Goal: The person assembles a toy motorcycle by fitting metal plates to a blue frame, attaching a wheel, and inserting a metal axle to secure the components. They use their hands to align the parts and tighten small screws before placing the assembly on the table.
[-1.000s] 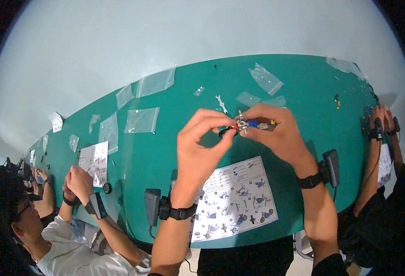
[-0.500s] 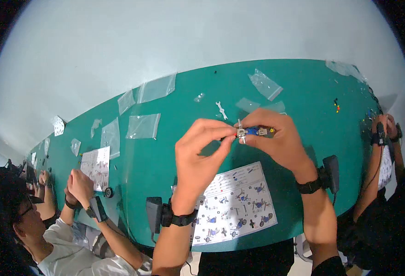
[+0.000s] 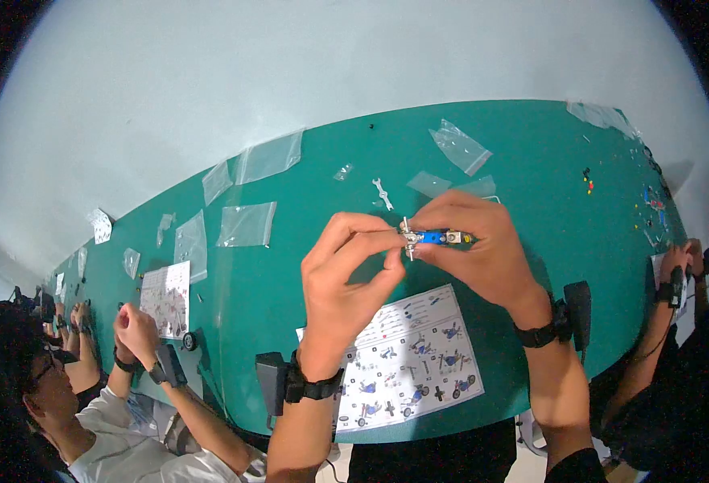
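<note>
Between my two hands is a small toy model part (image 3: pixel 432 238), blue in the middle with silver-grey metal pieces and a yellow bit at its right end. My left hand (image 3: pixel 350 270) pinches its left end with thumb and fingertips. My right hand (image 3: pixel 475 241) grips it from the right, thumb below and fingers above. A thin silver crosspiece stands across the left end. Under my wrists lies a printed instruction sheet (image 3: pixel 407 362) with drawings of a blue motorcycle. A small white wrench (image 3: pixel 382 194) rests on the table beyond my hands.
Clear plastic bags (image 3: pixel 461 148) are scattered over the green table (image 3: pixel 290 282). Small yellow and red pieces (image 3: pixel 589 182) lie at the right. A black wheel (image 3: pixel 189 341) sits near a co-worker's hands (image 3: pixel 136 330) on the left. Another person's hands (image 3: pixel 680 262) are at the right edge.
The model part has turned a little in my hands, showing more of its blue middle. My hands stay close together. The right-hand person's hands have moved lower.
</note>
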A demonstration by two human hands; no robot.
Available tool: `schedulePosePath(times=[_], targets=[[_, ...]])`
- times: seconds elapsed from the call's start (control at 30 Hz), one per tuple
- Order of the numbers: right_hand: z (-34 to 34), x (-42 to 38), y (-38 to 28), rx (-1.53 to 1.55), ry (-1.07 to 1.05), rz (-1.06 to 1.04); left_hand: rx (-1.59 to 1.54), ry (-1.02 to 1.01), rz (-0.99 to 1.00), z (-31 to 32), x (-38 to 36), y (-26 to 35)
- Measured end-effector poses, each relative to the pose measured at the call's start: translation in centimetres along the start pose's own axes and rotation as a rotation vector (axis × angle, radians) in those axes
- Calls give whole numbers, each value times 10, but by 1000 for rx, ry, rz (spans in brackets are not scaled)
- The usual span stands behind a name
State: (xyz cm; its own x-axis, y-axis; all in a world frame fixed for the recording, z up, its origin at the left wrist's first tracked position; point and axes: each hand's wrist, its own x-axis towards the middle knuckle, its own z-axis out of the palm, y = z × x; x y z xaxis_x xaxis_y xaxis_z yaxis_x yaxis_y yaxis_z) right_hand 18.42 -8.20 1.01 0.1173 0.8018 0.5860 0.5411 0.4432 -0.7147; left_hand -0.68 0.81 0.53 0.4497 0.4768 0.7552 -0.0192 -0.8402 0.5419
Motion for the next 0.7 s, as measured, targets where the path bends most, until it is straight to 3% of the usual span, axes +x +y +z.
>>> schedulePosePath(times=[0.17,0.47,0.7], targets=[[-1,0,-5,-17,3,18,-51,4,-32,1,-2,-1],[-6,2,-11,289,-80,378,-133,-14,-114,2,0,-5],[-5,1,-5,339,-65,334,-348,-35,-283,5,-4,-9]])
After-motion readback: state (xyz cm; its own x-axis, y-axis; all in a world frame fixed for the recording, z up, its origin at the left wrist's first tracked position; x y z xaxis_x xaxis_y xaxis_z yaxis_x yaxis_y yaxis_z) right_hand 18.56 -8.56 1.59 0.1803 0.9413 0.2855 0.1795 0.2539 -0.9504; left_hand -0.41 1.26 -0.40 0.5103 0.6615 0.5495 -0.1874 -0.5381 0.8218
